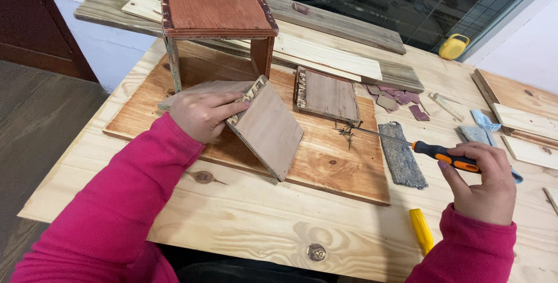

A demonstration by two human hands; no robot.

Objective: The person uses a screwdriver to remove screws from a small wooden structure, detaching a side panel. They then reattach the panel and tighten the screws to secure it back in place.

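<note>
Both arms wear long bright pink knit sleeves reaching the wrists, hands bare.

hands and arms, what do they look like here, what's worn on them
Both arms wear long, bright pink knit sleeves reaching the wrists. The left hand and right hand are bare: no gloves, and no rings or watch visible. The right sleeve ends in a snug ribbed cuff.

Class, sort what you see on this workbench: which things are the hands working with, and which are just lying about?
In use:
left hand holding the tilted wooden panel
right hand holding the screwdriver
small nails at its tip

Lying about:
red-topped wooden box
grey felt strip
yellow handle
yellow tape measure
reddish scraps
</note>
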